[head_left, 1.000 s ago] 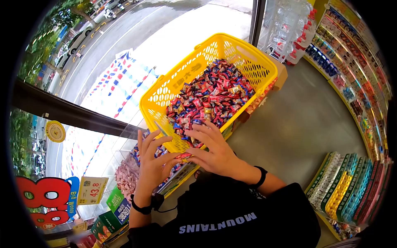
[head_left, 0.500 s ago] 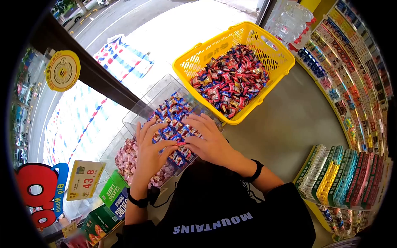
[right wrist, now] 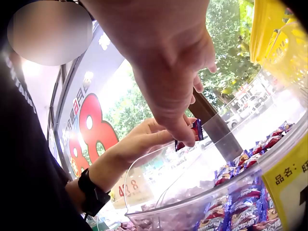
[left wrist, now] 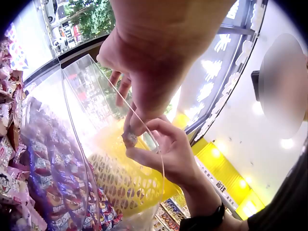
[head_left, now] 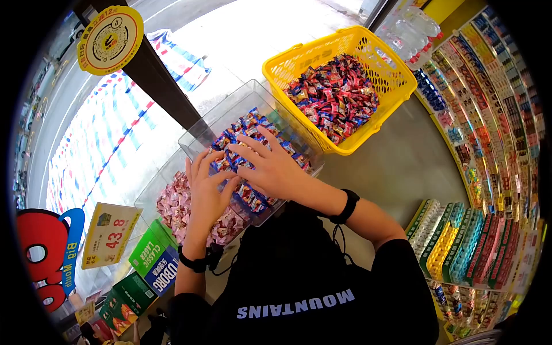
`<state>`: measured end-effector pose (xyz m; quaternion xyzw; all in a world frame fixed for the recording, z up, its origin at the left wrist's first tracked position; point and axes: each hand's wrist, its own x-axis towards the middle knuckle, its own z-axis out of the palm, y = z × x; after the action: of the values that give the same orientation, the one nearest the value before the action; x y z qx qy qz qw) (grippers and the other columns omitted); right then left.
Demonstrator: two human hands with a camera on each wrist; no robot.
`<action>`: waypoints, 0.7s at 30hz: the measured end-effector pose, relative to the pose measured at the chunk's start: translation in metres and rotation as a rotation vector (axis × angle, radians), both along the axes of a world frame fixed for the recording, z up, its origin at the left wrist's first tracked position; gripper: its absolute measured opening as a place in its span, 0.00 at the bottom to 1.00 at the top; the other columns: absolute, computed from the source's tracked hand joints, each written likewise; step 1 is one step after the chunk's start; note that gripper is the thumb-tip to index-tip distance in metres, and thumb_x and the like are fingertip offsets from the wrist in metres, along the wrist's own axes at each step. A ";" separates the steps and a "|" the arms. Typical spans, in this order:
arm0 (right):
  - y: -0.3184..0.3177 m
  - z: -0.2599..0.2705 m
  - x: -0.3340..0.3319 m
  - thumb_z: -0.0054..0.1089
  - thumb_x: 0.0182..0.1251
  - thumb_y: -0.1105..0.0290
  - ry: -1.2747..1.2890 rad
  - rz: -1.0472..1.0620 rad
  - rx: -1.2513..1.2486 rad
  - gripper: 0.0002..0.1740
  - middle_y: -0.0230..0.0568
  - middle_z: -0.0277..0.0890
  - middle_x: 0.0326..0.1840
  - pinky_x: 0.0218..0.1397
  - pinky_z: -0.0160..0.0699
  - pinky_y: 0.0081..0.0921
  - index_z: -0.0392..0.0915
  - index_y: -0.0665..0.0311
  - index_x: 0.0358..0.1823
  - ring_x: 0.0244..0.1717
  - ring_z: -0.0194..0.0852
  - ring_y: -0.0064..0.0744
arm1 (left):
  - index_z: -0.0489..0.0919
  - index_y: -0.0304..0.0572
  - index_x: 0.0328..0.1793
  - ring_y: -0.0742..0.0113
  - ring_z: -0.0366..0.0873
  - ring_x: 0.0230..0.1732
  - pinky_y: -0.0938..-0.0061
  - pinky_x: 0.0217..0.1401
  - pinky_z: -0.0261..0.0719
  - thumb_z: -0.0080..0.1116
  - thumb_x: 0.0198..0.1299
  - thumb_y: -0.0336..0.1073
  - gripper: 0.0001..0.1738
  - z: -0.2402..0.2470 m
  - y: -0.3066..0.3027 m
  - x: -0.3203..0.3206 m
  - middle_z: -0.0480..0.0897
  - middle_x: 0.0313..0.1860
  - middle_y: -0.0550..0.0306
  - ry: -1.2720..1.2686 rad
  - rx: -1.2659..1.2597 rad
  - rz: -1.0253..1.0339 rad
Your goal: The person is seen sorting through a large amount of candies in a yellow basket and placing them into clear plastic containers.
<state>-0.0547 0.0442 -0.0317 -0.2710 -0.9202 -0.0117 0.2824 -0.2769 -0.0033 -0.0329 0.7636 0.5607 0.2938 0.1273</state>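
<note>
My left hand (head_left: 207, 192) and right hand (head_left: 273, 167) meet over a clear plastic bin (head_left: 192, 144) of blue-wrapped candies (head_left: 253, 195). Between their fingertips they pinch one small wrapped candy (right wrist: 192, 134), red and dark blue in the right wrist view. The fingers hide it in the head view. The other fingers of both hands are spread above the candies. Pink-wrapped candies (head_left: 175, 201) lie in the adjoining bin, just left of my left hand. Beyond the right hand stands a yellow basket (head_left: 397, 106) heaped with red and dark wrapped candies (head_left: 333, 100).
A price sign (head_left: 112, 236) and green and blue beer boxes (head_left: 152, 253) stand at the left. Shelves of packaged goods (head_left: 489, 115) curve along the right, with colourful packs (head_left: 460, 247) stacked nearer. A dark door frame post (head_left: 167, 86) rises behind the bins.
Both hands, with the candy between them, moved from the yellow basket's near edge to over the blue candy bin. The view shifted left, so the basket now appears farther up and right.
</note>
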 end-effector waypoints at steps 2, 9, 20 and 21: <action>0.005 -0.001 -0.005 0.76 0.59 0.64 -0.018 0.011 -0.023 0.11 0.46 0.75 0.78 0.88 0.52 0.73 0.85 0.54 0.42 0.85 0.65 0.53 | 0.95 0.51 0.43 0.42 0.67 0.85 0.30 0.92 0.43 0.77 0.63 0.40 0.06 -0.007 -0.001 -0.003 0.83 0.73 0.54 -0.019 0.022 0.031; 0.048 -0.015 -0.013 0.75 0.57 0.64 -0.245 -0.041 -0.051 0.12 0.50 0.73 0.79 0.86 0.52 0.73 0.90 0.56 0.43 0.85 0.62 0.56 | 0.81 0.50 0.77 0.36 0.54 0.91 0.27 0.91 0.39 0.69 0.71 0.49 0.31 -0.025 -0.001 -0.014 0.68 0.87 0.45 0.112 0.021 0.109; 0.083 -0.085 -0.055 0.72 0.61 0.62 -0.415 -0.014 0.016 0.07 0.46 0.80 0.68 0.83 0.58 0.70 0.94 0.52 0.36 0.77 0.70 0.52 | 0.68 0.50 0.89 0.36 0.46 0.95 0.24 0.90 0.37 0.67 0.72 0.51 0.42 -0.032 0.001 -0.016 0.63 0.90 0.45 0.088 -0.074 0.093; 0.084 -0.084 -0.055 0.72 0.61 0.62 -0.433 -0.020 0.018 0.07 0.45 0.80 0.67 0.83 0.57 0.70 0.94 0.52 0.37 0.77 0.71 0.51 | 0.67 0.51 0.90 0.36 0.46 0.95 0.24 0.91 0.37 0.67 0.72 0.51 0.43 -0.033 0.000 -0.016 0.63 0.90 0.45 0.086 -0.075 0.092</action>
<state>-0.1099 0.1283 -0.1154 -0.2686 -0.9565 -0.0806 0.0802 -0.2926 -0.0029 -0.0654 0.7437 0.6107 0.2450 0.1182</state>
